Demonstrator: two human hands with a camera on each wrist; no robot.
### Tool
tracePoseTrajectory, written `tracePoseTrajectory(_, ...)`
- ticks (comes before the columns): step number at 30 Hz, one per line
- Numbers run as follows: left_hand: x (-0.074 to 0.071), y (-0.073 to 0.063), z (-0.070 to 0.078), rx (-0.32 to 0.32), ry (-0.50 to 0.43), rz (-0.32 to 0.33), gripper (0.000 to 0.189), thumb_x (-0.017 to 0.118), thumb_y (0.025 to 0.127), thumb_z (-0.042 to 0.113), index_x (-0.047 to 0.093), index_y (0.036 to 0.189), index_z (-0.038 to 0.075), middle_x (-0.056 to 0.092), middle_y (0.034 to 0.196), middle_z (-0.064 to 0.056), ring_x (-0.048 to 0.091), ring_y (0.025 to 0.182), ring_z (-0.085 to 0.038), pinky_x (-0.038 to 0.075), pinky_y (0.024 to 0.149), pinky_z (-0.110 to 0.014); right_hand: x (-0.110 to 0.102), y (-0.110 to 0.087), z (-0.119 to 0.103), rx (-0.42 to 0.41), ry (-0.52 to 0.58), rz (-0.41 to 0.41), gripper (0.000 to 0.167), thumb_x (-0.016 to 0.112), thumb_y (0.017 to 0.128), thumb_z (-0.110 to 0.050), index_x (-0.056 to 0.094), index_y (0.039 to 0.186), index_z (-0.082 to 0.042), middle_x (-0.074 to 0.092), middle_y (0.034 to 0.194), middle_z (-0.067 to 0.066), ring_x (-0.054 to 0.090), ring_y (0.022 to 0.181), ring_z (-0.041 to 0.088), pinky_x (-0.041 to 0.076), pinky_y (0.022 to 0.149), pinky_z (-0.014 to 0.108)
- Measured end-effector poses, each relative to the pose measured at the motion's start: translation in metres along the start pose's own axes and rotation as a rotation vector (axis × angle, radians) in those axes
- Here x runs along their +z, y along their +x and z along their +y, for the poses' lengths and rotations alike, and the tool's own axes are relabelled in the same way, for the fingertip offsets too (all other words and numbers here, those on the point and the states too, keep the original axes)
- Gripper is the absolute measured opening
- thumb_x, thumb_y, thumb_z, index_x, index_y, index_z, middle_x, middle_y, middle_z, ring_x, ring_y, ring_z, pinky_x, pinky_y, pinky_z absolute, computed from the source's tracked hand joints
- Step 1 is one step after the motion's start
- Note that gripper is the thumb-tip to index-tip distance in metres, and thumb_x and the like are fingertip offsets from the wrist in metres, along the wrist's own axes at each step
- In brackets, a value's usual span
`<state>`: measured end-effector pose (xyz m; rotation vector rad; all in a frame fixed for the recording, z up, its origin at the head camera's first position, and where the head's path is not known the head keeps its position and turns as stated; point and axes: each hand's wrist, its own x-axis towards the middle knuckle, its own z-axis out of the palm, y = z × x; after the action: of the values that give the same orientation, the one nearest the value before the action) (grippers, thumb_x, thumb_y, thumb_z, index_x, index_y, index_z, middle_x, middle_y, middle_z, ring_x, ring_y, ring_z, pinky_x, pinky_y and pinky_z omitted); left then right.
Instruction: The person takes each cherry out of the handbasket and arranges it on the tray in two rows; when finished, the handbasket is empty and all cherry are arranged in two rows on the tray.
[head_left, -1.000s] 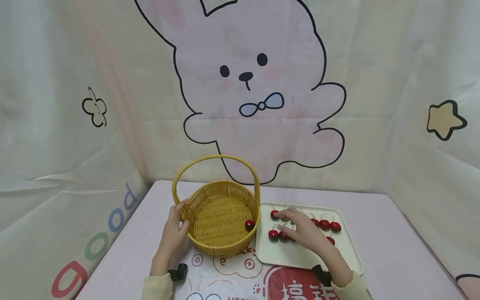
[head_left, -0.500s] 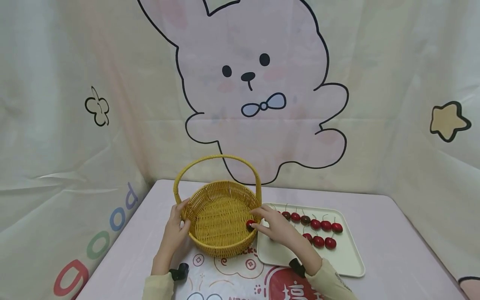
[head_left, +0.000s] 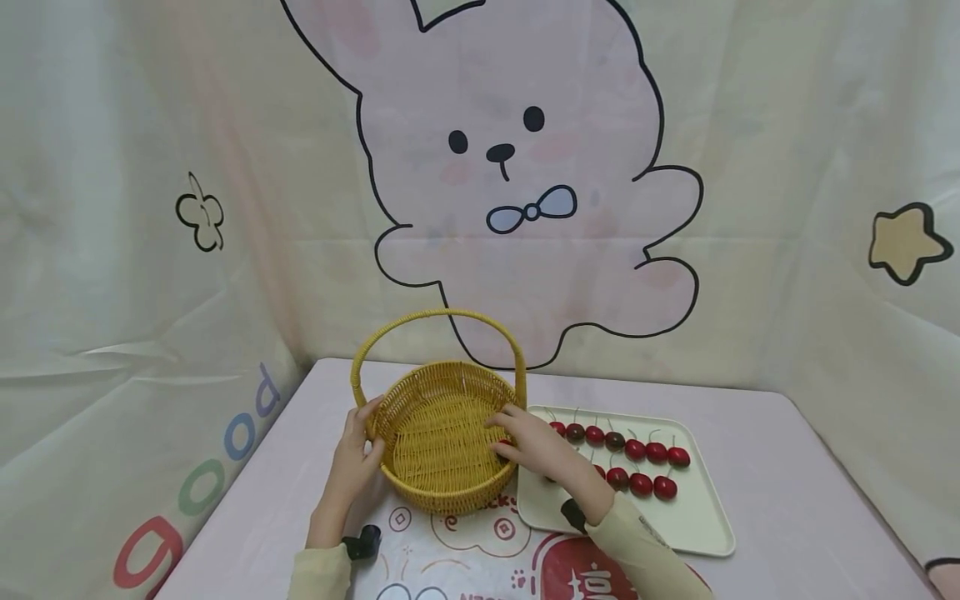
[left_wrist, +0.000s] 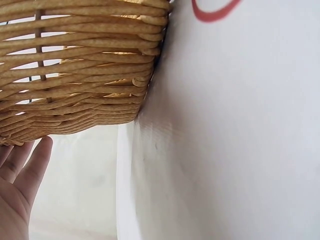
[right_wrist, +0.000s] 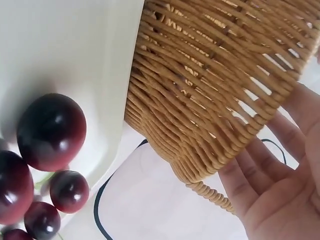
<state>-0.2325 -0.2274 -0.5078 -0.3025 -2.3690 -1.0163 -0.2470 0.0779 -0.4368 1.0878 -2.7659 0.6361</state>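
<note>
A yellow woven basket (head_left: 438, 450) with a tall arched handle stands on the table. My left hand (head_left: 356, 454) grips its left rim by the handle's foot, thumb toward the front; in the left wrist view its fingers (left_wrist: 40, 162) reach behind the rim. My right hand (head_left: 536, 442) lies over the right rim, thumb and forefinger apart inside the basket. In the right wrist view its spread fingers (right_wrist: 240, 187) pass behind the rim, their tips hidden. A red cherry (head_left: 504, 447) in the basket is half covered by the right thumb.
A white tray (head_left: 705, 525) adjoins the basket on the right, with two rows of stemmed cherries (head_left: 635, 451), partly behind the right hand. Printed paper (head_left: 450, 575) lies in front of the basket. Cartoon-printed curtains (head_left: 300, 292) close off the back and sides.
My right hand has moved left from over the tray's cherries to the basket's right rim, reaching slightly farther in during the last half second. The left hand keeps its grip on the basket.
</note>
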Motion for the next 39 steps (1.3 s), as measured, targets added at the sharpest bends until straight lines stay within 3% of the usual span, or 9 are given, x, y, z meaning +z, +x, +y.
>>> tracePoseTrajectory(14,0.000,0.000,0.001,-0.025,0.006,-0.011,0.067,0.052,0.081,-0.004,0.035,0.139,0.027,0.043,0.121,-0.008,0.056,0.090,-0.025,0.050,0.074,-0.042,0.011,0.022,0.003,-0.078,-0.148,-0.190,0.028,0.061,0.088,-0.029,0.065,0.108,-0.010,0.058,0.100,0.005,0.059,0.084,0.015,0.051,0.073,0.030)
tracePoseTrajectory(23,0.000,0.000,0.001,-0.020,0.014,-0.010,0.068,0.052,0.081,-0.004,0.035,0.139,0.027,0.045,0.117,-0.012,0.050,0.079,-0.017,0.048,0.068,-0.037,0.013,0.030,0.002,-0.044,-0.123,-0.306,0.022,0.063,0.087,-0.021,0.068,0.106,-0.010,0.058,0.102,0.007,0.059,0.085,0.015,0.050,0.076,0.030)
tracePoseTrajectory(34,-0.001,0.000,0.001,-0.031,0.007,-0.011,0.069,0.052,0.081,-0.003,0.034,0.139,0.029,0.045,0.117,-0.011,0.052,0.083,-0.019,0.048,0.071,-0.038,0.010,0.033,-0.001,0.057,-0.092,-0.346,0.023,0.066,0.082,-0.008,0.068,0.105,-0.008,0.058,0.106,0.009,0.059,0.090,0.018,0.050,0.079,0.032)
tracePoseTrajectory(39,0.000,0.000,0.002,-0.029,-0.002,-0.009,0.069,0.052,0.081,-0.003,0.034,0.139,0.030,0.045,0.116,-0.013,0.052,0.084,-0.021,0.048,0.072,-0.040,0.013,0.034,0.000,0.108,-0.093,-0.353,0.030,0.066,0.076,0.003,0.068,0.104,-0.009,0.058,0.104,0.006,0.055,0.085,0.014,0.048,0.071,0.026)
